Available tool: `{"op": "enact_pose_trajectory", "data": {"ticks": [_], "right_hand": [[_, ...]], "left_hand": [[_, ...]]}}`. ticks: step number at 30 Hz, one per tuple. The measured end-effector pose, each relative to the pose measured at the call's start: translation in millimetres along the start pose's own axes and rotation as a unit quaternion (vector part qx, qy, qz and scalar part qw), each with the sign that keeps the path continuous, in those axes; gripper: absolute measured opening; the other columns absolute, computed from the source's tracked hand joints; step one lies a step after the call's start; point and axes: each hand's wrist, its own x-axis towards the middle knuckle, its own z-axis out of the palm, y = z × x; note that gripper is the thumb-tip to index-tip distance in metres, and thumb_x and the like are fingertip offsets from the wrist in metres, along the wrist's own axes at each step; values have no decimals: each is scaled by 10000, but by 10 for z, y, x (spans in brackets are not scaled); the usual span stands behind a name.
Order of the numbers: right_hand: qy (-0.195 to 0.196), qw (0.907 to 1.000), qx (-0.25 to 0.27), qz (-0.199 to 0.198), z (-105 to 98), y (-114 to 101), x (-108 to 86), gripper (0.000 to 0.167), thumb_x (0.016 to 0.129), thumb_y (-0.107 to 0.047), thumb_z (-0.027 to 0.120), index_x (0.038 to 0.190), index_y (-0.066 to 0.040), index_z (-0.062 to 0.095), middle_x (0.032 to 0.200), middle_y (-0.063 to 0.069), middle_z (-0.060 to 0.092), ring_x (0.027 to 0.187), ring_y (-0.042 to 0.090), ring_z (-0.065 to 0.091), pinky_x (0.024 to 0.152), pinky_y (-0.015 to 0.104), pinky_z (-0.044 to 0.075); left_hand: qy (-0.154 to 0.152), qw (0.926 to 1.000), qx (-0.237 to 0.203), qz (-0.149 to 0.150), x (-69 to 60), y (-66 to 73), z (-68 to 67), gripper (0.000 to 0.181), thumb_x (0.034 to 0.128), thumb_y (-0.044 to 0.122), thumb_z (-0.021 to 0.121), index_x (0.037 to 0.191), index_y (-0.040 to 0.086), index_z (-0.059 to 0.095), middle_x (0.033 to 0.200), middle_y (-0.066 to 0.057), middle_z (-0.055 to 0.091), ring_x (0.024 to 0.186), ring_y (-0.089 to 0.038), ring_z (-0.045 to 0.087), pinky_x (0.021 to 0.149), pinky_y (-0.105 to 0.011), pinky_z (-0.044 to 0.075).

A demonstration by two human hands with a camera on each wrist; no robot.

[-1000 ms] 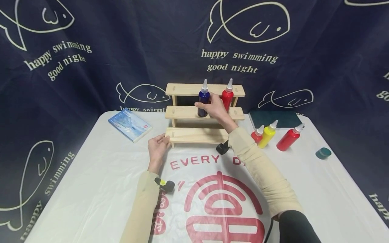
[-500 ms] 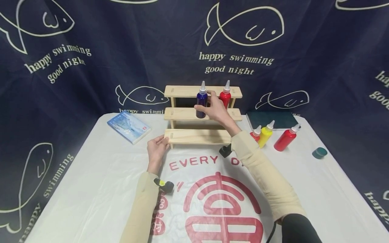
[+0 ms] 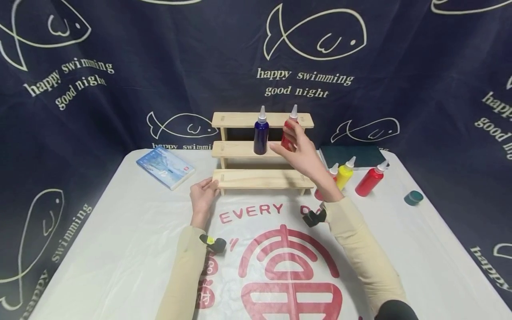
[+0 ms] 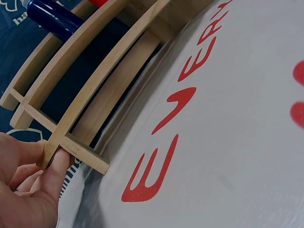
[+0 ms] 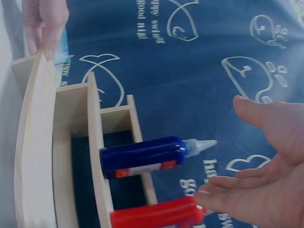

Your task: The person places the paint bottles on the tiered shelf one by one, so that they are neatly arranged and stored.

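A three-tier wooden stand is at the back of the table in the head view. My left hand pinches the left end of its lowest board between thumb and fingers, as the left wrist view also shows. On the middle tier a dark blue squeeze bottle with a pointed nozzle stands upright. Right of it, a red squeeze bottle stands on the same tier, partly hidden by my right hand in the head view. That right hand has its fingers spread, holds nothing, and hovers in front of the two bottles.
Right of the stand are a yellow bottle, a red bottle and another red one partly behind my right wrist. A dark green book lies behind them, a green lid-like cylinder farther right. A blue book lies left.
My right hand has let go of the blue bottle and drawn back to the right, its fingers opening. The blue bottle stays on the middle tier. My left hand keeps its grip on the stand.
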Motion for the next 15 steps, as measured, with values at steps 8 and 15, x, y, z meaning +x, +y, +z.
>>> {"op": "enact_pose_trajectory", "data": {"ticks": [8,15], "right_hand": [[221,9996,-15,-192,-260,17,-407,804,914,-235,701,1541,-108,213,1544,123,371,1432,233,341,1197,455,303],[459,9987,-111,-176,-502,123,-713,794,932,-188,677,1547,-92,184,1542,140,362,1438,262,323,1200,465,281]], "left_hand": [[23,9999,114,5,0,-17,-17,366,938,68,624,1266,-88,582,1200,-265,638,1084,-329,656,757,-155,590],[-47,10000,40,-15,-12,-5,-12,377,941,51,614,1280,-105,562,1222,-286,616,1112,-334,639,779,-158,585]]}}
